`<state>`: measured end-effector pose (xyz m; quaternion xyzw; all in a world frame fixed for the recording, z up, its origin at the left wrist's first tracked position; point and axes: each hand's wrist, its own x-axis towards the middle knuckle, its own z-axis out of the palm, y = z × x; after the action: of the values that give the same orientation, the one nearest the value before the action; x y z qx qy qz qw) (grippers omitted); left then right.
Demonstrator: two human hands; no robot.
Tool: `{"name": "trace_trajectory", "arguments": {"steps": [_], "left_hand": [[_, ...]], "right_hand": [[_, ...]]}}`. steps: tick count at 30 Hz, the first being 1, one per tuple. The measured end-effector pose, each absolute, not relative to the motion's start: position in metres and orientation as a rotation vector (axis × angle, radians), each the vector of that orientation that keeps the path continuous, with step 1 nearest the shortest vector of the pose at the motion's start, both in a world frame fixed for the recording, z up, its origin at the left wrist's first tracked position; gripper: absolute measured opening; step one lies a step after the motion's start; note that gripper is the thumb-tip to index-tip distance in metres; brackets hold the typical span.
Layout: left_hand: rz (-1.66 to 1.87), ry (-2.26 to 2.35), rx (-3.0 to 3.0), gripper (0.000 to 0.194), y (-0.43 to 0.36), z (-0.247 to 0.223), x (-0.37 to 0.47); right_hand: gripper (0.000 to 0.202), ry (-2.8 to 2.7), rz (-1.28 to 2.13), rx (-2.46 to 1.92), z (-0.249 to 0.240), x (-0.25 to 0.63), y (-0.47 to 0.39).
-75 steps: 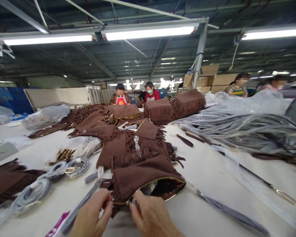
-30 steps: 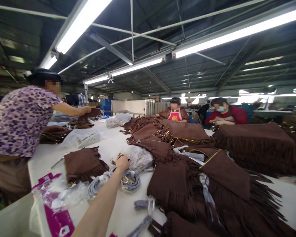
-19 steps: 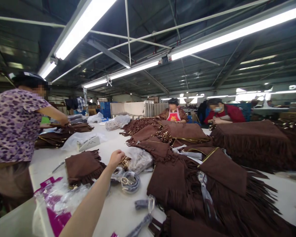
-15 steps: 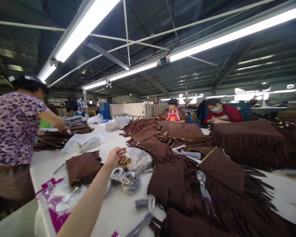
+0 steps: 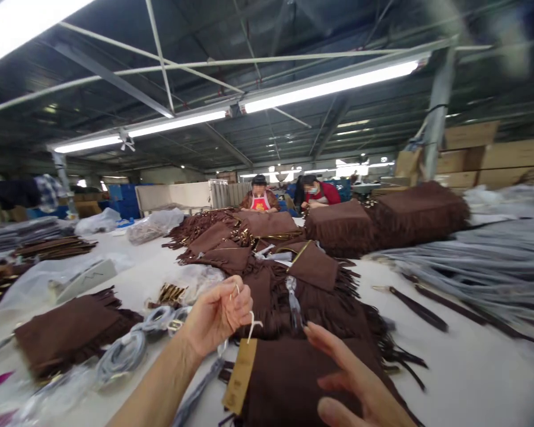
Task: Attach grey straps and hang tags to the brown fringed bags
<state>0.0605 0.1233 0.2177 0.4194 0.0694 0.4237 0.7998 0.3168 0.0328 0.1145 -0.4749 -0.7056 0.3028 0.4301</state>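
My left hand (image 5: 220,314) is closed, with a thin ring-like piece showing between its fingers; a white cord and a tan paper tag (image 5: 240,376) hang just below it. My right hand (image 5: 351,379) is spread and slightly blurred, holding nothing, above a dark brown fringed bag (image 5: 289,379) at the near edge. More brown fringed bags (image 5: 314,267) lie heaped beyond both hands. Left of my left hand are coiled grey straps in plastic (image 5: 122,356) and gold-coloured metal pieces (image 5: 171,293) beside a clear plastic bag.
One brown bag (image 5: 71,329) lies at the left on the white table (image 5: 467,379). Stacked brown bags (image 5: 420,210) stand farther back. Long plastic-wrapped straps (image 5: 485,261) spread at the right. Two people (image 5: 260,198) work across the table. Cartons (image 5: 514,145) are behind.
The view has turned right. My left hand has moved nearer from beside the plastic bag, with the tag now hanging below it. My right hand has come into view, and the person at the left has left it.
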Motion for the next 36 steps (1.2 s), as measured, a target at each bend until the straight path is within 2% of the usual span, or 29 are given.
{"name": "trace_trajectory", "arguments": {"steps": [2, 4, 7, 14, 18, 22, 24, 28, 30, 33, 36], "left_hand": [[0.844, 0.097, 0.859, 0.018, 0.108, 0.205, 0.086], [0.810, 0.072, 0.825, 0.017, 0.096, 0.192, 0.107], [0.794, 0.054, 0.788, 0.018, 0.084, 0.175, 0.126], [0.794, 0.094, 0.903, 0.015, 0.067, 0.152, 0.140], [0.817, 0.157, 1.035, 0.017, 0.061, 0.148, 0.147], [0.826, 0.299, 1.316, 0.019, 0.051, 0.148, 0.145], [0.734, 0.300, 1.462, 0.026, 0.046, 0.150, 0.137], [0.520, 0.169, 1.501, 0.054, 0.043, 0.158, 0.117], [0.654, 0.329, 1.541, 0.049, 0.045, 0.161, 0.114], [0.934, 0.709, 1.677, 0.028, 0.045, 0.160, 0.122], [0.968, 0.813, 1.972, 0.013, 0.038, 0.156, 0.135]], "right_hand": [[0.095, -1.622, 1.088, -0.971, 0.131, 0.298, 0.027], [0.078, -1.464, 1.324, -0.839, 0.141, 0.281, 0.023], [0.053, -1.239, 1.438, -0.827, 0.140, 0.271, 0.021], [0.035, -1.308, 1.162, -1.004, 0.128, 0.296, 0.015], [0.020, -1.256, 1.288, -1.019, 0.134, 0.303, 0.004], [0.019, -1.235, 1.305, -1.007, 0.128, 0.305, 0.002], [0.021, -1.229, 1.264, -1.027, 0.123, 0.308, 0.002], [0.017, -1.224, 1.175, -1.122, 0.123, 0.315, -0.004], [0.014, -1.271, 1.133, -1.155, 0.127, 0.316, -0.010], [0.011, -1.340, 1.080, -1.192, 0.131, 0.315, -0.017], [0.011, -1.400, 1.007, -1.231, 0.130, 0.315, -0.021]]}}
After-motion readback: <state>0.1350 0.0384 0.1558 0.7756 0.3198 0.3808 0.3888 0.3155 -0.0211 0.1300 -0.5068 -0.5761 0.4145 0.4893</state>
